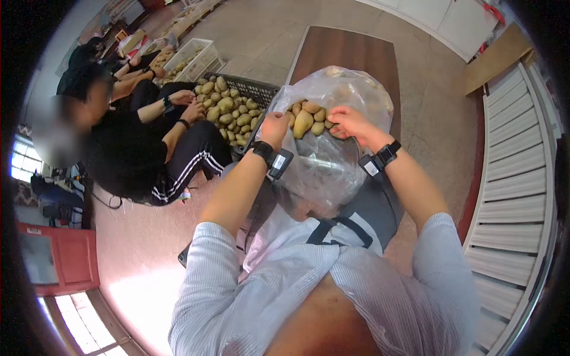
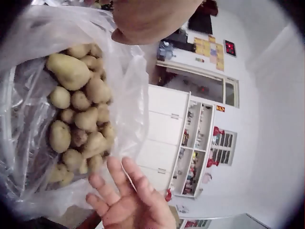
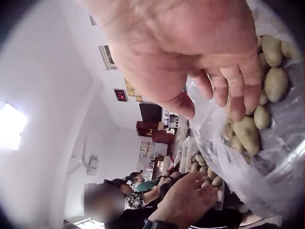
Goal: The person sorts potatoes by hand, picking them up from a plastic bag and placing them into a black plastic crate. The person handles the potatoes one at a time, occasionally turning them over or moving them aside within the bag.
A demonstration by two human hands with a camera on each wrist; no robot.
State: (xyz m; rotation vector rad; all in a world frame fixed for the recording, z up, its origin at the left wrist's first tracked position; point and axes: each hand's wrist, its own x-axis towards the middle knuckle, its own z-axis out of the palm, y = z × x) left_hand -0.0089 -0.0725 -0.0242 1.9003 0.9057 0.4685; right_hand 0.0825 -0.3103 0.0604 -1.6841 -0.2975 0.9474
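A clear plastic bag [image 1: 320,163] lies across the person's lap and the bench, its mouth spread wide. Inside it is a pile of small potatoes [image 1: 312,117], with one larger, yellowish potato [image 2: 70,71]. My left hand [image 1: 275,130] is at the bag's left edge, fingers bent beside the plastic; I cannot tell whether they pinch it. At the right side of the pile is my right hand [image 1: 351,126]. Its fingers [image 3: 233,81] are loosely bent and apart in the right wrist view, over the bag's edge, with nothing gripped.
A black crate [image 1: 261,92] of potatoes stands to the left, with another person's hands [image 1: 189,105] over it. Behind it is a white crate [image 1: 199,59]. A brown bench [image 1: 350,50] extends ahead. White radiator slats [image 1: 513,166] line the right side.
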